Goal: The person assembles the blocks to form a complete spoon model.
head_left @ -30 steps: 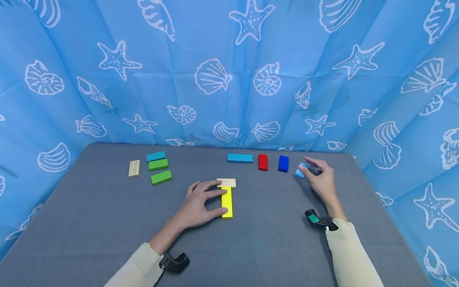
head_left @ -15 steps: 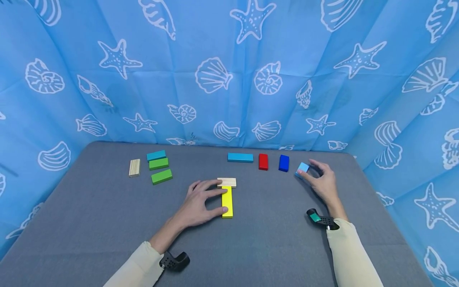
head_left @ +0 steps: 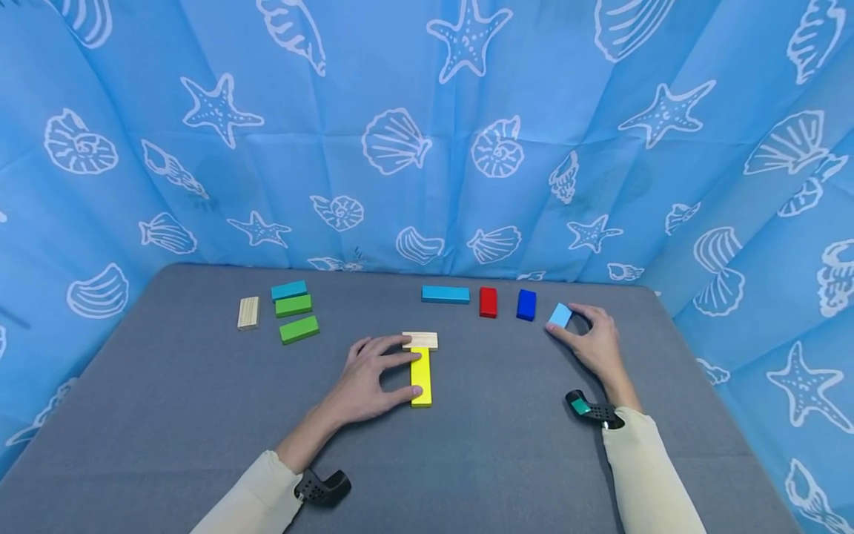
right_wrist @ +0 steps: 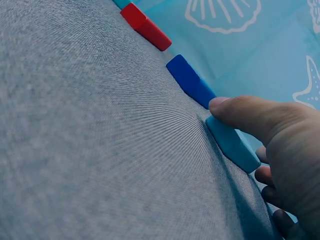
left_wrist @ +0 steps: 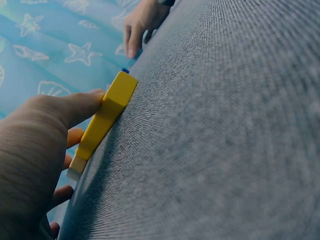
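My left hand (head_left: 373, 380) lies beside a long yellow block (head_left: 421, 382), its thumb and a finger touching the top near the left edge. Another fingertip rests on a pale wooden block (head_left: 423, 340), which sits crosswise against the yellow block's far end. In the left wrist view the thumb lies on the yellow block (left_wrist: 111, 105). At the right side of the table, my right hand (head_left: 594, 341) pinches a light blue block (head_left: 560, 315) between thumb and finger. The right wrist view shows the thumb tip on the near end of this block (right_wrist: 232, 145); its far side is hidden.
Along the back lie a dark blue block (head_left: 526, 305), a red block (head_left: 488, 302) and a long blue block (head_left: 445, 294). At left are a wooden block (head_left: 248, 313), a teal block (head_left: 289, 290) and two green blocks (head_left: 299, 330). A patterned curtain (head_left: 460, 185) hangs behind the table.
My right thumb and finger have shifted to opposite sides of the light blue block, which has turned a little. The left hand and its blocks have stayed in place.
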### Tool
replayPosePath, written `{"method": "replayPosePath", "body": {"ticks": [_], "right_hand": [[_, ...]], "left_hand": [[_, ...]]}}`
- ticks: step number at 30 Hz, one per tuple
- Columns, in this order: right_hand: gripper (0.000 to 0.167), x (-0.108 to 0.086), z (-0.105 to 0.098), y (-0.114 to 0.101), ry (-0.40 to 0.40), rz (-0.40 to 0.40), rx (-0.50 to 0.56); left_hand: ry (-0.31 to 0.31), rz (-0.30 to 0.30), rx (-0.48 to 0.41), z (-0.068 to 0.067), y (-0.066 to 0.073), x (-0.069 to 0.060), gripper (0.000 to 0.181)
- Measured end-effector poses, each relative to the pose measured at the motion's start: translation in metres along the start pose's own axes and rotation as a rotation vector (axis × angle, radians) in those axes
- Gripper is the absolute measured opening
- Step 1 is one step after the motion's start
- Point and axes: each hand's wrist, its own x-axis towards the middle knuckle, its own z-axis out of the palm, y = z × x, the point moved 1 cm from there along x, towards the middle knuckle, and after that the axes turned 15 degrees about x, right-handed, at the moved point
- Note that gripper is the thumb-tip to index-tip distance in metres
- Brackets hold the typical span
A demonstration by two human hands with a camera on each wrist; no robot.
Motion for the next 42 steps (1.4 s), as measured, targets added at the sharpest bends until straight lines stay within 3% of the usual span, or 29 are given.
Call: {"method": "replayPosePath", "body": {"ticks": [26, 42], "right_hand": [[0.07, -0.001, 0.002, 0.001, 0.012, 0.012, 0.005], [0.072, -0.003, -0.005, -0.014, 0.001, 0.014, 0.097]], "left_hand": [[-0.014, -0.012, -0.002, 0.0, 0.0, -0.001, 0.058], [-0.01, -0.009, -0.002, 0.0, 0.0, 0.0, 0.058]]}}
